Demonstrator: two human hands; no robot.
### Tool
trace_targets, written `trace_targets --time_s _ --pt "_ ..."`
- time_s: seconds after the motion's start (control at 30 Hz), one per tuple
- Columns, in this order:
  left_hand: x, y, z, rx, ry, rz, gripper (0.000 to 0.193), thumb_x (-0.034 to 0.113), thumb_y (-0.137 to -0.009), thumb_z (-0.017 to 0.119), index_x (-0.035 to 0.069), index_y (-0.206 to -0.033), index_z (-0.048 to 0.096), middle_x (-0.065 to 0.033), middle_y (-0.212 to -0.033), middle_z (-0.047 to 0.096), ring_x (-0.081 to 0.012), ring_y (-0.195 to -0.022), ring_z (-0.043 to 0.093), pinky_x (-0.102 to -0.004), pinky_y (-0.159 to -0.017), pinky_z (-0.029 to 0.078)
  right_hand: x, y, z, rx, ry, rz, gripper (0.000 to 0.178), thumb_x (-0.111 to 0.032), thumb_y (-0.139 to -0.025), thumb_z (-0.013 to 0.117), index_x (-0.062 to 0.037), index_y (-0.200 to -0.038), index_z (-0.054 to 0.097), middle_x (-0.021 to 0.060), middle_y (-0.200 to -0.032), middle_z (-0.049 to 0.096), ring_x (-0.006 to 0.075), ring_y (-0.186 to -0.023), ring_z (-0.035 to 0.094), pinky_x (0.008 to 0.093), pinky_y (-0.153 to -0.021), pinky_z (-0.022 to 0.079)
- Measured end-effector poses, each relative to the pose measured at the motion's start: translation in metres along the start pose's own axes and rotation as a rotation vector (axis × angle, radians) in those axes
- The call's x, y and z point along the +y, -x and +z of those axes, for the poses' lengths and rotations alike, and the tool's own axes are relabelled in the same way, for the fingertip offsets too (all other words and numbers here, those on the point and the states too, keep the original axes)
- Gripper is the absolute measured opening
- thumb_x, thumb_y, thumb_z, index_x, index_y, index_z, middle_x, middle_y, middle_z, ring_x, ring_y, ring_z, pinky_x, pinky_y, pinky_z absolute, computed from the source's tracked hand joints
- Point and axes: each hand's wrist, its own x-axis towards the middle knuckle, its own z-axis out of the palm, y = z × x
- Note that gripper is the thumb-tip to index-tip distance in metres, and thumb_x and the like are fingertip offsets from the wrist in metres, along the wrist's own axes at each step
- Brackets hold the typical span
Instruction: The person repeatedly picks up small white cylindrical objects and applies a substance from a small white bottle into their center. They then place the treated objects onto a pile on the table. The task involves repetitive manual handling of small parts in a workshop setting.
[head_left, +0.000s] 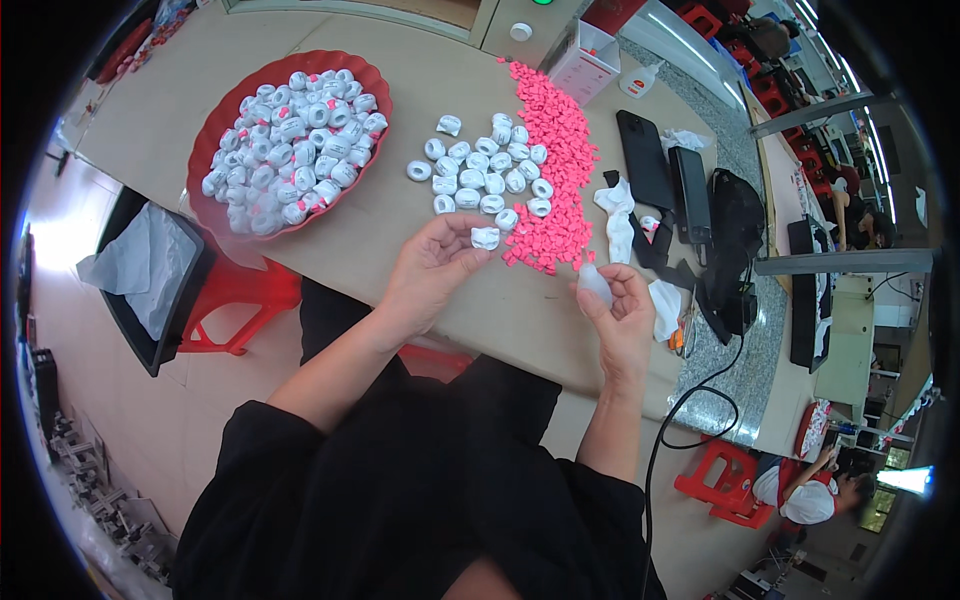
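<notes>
My left hand [430, 268] pinches a small white roll-shaped piece [485, 238] with dark print between thumb and fingertips. In my right hand [622, 318] is a small translucent squeeze bottle [594, 286], its narrow end pointing away from me. A bit of pink shows by that tip; whether it touches, I cannot tell. Just beyond both hands, many small bright pink pieces [556, 140] spread in a long band across the table. Left of the band lies a loose group of white ring-like rolls [470, 179], some on their sides with the hole showing.
A red scalloped bowl [381, 92] heaped with white rolls and some pink bits stands at the left. To the right are a black phone [640, 142], a dark case [690, 192], crumpled tissue [618, 220], a black bag [732, 250] and a cable [690, 392]. A white box [583, 68] stands behind.
</notes>
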Motion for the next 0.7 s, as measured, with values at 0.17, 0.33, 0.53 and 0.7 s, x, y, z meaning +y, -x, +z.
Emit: trace_targets --time_s 0.17,0.33,0.53,0.7 --pt "0.003 0.000 0.000 0.015 0.076 0.010 0.027 -0.002 -0.084 0.055 0.000 -0.109 0.048 -0.0062 -0.103 0.055 -0.0128 -0.098 0.053 -0.0288 -0.089 0.044 0.011 -0.007 0.022 -0.022 0.615 -0.276 0.020 -0.007 -0.068 0.069 -0.0055 -0.086 0.061 0.0039 -0.073 0.055 0.0150 -0.076 0.053 0.0298 -0.070 0.038" --pt "0.000 -0.001 -0.002 -0.009 0.087 0.017 0.029 -0.004 -0.083 0.054 0.000 -0.111 0.048 -0.0064 -0.105 0.054 -0.0120 -0.098 0.052 -0.0272 -0.088 0.043 0.024 -0.019 0.036 -0.062 0.987 -0.558 0.014 -0.013 -0.067 0.069 -0.0077 -0.078 0.063 0.0052 -0.067 0.052 0.0230 -0.070 0.051 0.0353 -0.067 0.031" --pt "0.005 0.000 0.000 -0.027 0.042 -0.007 0.027 -0.003 -0.084 0.053 0.000 -0.111 0.047 -0.0074 -0.106 0.054 -0.0136 -0.096 0.054 -0.0301 -0.089 0.045 0.019 -0.019 0.037 -0.123 0.936 -0.539 0.012 -0.009 -0.067 0.068 -0.0066 -0.078 0.064 0.0053 -0.069 0.054 0.0208 -0.071 0.053 0.0334 -0.066 0.034" --pt "0.004 0.002 0.001 -0.136 -0.045 -0.078 0.027 -0.002 -0.086 0.051 -0.002 -0.112 0.047 -0.0089 -0.107 0.054 -0.0141 -0.095 0.055 -0.0288 -0.086 0.046 0.005 -0.005 0.036 -0.074 0.292 -0.169 0.011 -0.001 -0.072 0.069 -0.0021 -0.081 0.064 0.0037 -0.077 0.060 0.0110 -0.069 0.055 0.0232 -0.062 0.042"
